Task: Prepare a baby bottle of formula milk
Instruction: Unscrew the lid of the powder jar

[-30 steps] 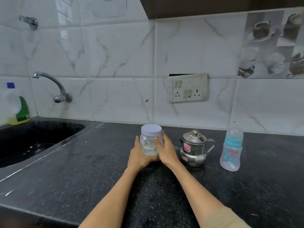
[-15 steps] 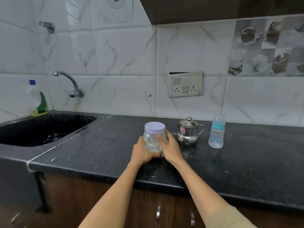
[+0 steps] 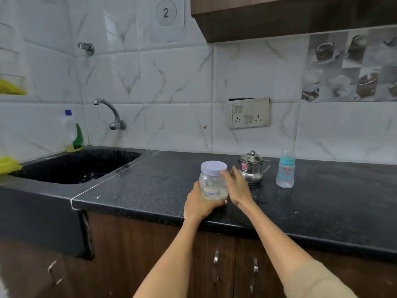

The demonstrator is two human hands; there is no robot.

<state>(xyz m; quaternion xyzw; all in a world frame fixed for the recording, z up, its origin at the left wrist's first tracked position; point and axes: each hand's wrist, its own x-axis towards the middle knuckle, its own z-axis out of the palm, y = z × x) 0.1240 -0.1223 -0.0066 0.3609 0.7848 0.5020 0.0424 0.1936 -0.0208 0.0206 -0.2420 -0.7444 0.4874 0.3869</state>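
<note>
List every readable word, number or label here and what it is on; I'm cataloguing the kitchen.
"2", inside a circle: paper sheet on the wall tiles.
"FORMULA", faint and only partly legible: jar.
Red sticker on steel pot: unreadable.
Print on baby bottle: blurred.
Dish soap bottle label: unreadable.

The left hand point(image 3: 198, 202) holds the formula jar point(image 3: 212, 181) near the counter's point(image 3: 150, 186) front edge. The right hand point(image 3: 237, 187) is beside its lid point(image 3: 213, 167), fingers loose. The kettle point(image 3: 252, 167) and baby bottle point(image 3: 285, 169) stand farther back.

Steel pot point(image 3: 252, 168) crowds jar point(image 3: 213, 180); counter point(image 3: 150, 186) leftward seems open.
</note>
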